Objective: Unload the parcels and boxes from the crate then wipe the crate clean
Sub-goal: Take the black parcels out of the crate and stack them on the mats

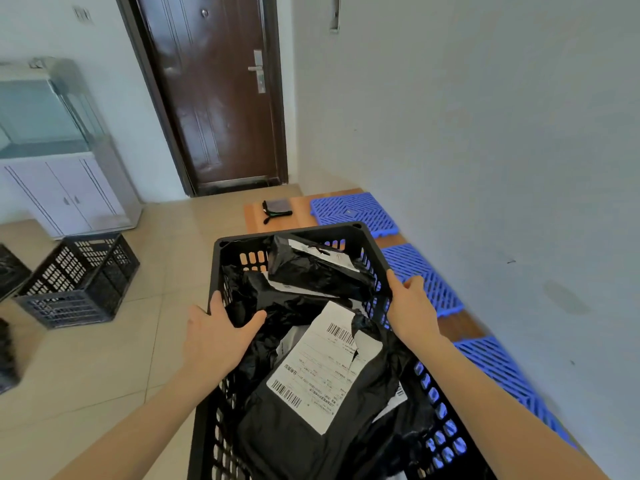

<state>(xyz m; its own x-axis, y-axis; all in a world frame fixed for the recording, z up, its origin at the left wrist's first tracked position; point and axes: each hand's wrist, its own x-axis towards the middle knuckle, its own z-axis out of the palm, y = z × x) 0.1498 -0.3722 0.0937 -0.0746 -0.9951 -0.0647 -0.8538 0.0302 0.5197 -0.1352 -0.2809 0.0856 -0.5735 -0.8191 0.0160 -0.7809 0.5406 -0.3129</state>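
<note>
On my feed the black crate sits front and centre, with both hands on it. The left hand grips the left rim, fingers down the outer wall and thumb hooked inside against a crumpled black parcel. The right hand holds the right rim the same way, thumb inside and fingers curled over the outside. I cannot tell whether the crate rests on the floor or is lifted. It is still loaded: a boxy black parcel lies at the far end, and a large flat parcel with a white barcode label lies nearest me. Blue plastic mats run along the wall to the right. A second crate stands on the floor at left, and a dark cloth lies near the door.
</note>
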